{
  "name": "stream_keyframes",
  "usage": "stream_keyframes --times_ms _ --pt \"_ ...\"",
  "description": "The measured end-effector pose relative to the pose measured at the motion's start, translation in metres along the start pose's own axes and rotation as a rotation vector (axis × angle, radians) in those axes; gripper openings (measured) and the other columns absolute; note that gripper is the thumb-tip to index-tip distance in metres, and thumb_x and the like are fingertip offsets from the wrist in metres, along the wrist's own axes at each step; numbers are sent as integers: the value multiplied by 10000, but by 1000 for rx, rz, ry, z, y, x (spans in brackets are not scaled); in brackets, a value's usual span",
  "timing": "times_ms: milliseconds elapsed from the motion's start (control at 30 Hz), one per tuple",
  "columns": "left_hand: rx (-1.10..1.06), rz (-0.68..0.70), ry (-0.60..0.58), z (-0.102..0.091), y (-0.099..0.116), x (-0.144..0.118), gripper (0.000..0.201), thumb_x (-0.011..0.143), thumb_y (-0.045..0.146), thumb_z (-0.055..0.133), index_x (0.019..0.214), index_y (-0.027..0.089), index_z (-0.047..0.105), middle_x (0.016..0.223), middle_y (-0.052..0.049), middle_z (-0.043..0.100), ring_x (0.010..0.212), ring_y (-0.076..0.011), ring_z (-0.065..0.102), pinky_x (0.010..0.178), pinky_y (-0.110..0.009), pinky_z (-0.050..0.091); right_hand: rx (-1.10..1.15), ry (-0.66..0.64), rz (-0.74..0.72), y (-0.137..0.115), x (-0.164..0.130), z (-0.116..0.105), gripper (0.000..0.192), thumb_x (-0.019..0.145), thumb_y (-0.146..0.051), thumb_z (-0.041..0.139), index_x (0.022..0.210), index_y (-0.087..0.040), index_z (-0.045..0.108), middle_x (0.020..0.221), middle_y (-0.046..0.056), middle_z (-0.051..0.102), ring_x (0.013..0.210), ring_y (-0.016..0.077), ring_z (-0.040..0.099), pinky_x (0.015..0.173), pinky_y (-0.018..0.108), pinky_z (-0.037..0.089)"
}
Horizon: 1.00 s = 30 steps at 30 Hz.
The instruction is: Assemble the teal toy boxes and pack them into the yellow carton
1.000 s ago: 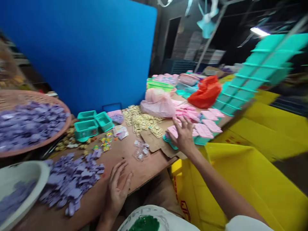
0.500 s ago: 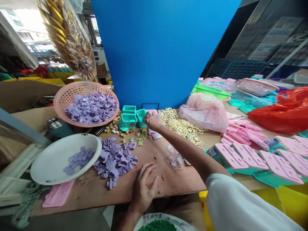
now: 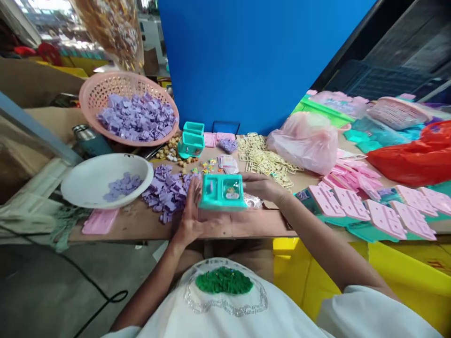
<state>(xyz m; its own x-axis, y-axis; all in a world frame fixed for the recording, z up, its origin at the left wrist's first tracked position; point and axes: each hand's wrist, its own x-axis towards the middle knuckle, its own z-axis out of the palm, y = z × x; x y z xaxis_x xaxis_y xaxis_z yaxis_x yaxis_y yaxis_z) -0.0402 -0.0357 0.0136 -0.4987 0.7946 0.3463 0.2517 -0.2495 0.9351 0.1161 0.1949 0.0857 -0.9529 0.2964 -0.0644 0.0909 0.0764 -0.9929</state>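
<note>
A small teal plastic box (image 3: 222,204) with two compartments is held up over the near part of the table, its openings facing me. The right compartment has small pieces in it, too small to name. My left hand (image 3: 190,218) grips the box's left side. At its right side is my right hand (image 3: 264,188), with the fingers partly hidden behind the box. Beside my left hand lies a heap of purple plastic pieces (image 3: 164,188). Beyond the box are printed cards (image 3: 228,164) and tiny coloured bits (image 3: 208,165). Farther back stand more teal boxes (image 3: 192,143).
On the left are a pink basket (image 3: 88,101) of purple pieces and a white bowl (image 3: 82,183). Cream frames (image 3: 262,157) and a pink plastic bag (image 3: 306,141) lie right of centre. Pink-topped teal boxes (image 3: 327,202) line the right. A blue panel (image 3: 246,61) rises behind.
My right hand has come back from the far side of the table with a teal box. My left hand has risen from the table to the box's left side. The view has tilted down.
</note>
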Motion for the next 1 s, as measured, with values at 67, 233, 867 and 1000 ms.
stream_keyframes --times_ms 67,233,867,1000 --pt "78 -58 -32 -12 9 -8 1171 730 630 930 1668 310 307 1707 -151 431 1576 -357 453 1278 -474 436 25 -88 47 14 -10 30 468 918 -581 715 1184 -196 735 1116 113 771 1045 272 745 945 433 618" --pt "127 -134 1 -15 0 -27 1005 788 473 928 1622 280 403 1598 -145 571 1488 -351 556 1243 -503 470 -486 187 -187 23 9 47 377 1015 -334 542 1352 -219 668 1335 151 737 1164 277 726 1001 475 604" --pt "474 197 181 -38 3 -42 423 1036 341 673 1455 287 650 1336 -117 701 1265 -264 696 1108 -428 585 -943 -79 -162 -1 205 128 143 881 -139 715 740 -145 738 844 100 759 911 234 682 966 376 513" --pt "284 79 375 -56 18 -33 255 1044 327 656 1253 241 773 1235 -103 753 1172 -238 731 1038 -370 609 -652 -90 -101 -12 181 107 246 1002 -316 602 840 -159 703 821 58 724 772 186 668 760 323 568"
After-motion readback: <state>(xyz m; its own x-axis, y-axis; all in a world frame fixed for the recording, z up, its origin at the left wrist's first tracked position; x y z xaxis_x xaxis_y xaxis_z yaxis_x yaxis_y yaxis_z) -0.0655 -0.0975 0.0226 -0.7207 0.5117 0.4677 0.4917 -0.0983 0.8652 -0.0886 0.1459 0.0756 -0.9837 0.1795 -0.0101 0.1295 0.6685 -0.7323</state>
